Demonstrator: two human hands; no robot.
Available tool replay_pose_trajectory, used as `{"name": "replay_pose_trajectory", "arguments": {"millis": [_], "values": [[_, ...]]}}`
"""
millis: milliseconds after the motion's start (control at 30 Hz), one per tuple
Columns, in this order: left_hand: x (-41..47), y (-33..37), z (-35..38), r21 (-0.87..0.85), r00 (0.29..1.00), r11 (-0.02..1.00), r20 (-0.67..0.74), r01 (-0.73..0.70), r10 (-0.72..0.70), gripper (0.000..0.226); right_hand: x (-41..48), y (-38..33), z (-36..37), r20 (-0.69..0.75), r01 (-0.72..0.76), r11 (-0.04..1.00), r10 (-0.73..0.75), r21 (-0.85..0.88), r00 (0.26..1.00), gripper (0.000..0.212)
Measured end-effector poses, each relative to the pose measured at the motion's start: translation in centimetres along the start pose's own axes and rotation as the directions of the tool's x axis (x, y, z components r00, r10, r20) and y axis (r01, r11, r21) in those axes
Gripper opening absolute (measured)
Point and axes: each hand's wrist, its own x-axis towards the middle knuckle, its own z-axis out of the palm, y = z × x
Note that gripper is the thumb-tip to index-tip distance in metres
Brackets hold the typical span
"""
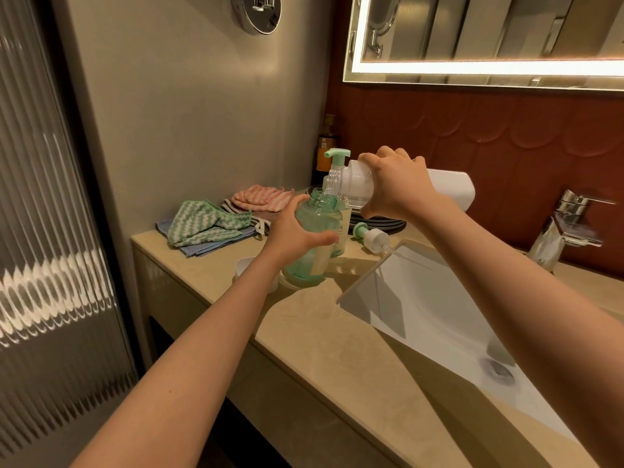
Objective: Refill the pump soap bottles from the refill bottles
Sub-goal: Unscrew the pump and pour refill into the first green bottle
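The one head-worn camera is looking forward and down, facing the table (304, 332) and its sink (422, 298) at a slant, with the mirror (472, 32) cutting into the top right. It is sitting close: both forearms are running in from the bottom edge, the left hand (297, 231) and right hand (395, 180) meeting near mid-frame.

I am finding bare counter (304, 332) lying open on the near side and the sink (439, 315) gaping free to the right. Piled cloths (206, 224) are crowding the far left. A second pump bottle (337, 157), plates (381, 225) and a loose pump (369, 237) are blocking just beyond, a white cup (246, 265) is sitting near left, and the tap (567, 228) is standing far right.
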Motion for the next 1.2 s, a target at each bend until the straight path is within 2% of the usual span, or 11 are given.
{"name": "replay_pose_trajectory", "arguments": {"millis": [1200], "values": [[0.21,-0.67,-0.19,0.012,0.999,1.000,-0.033,0.003,-0.003,0.095,0.33,-0.57,0.02,0.000,0.004,1.000,-0.004,-0.003,1.000,0.086]]}}
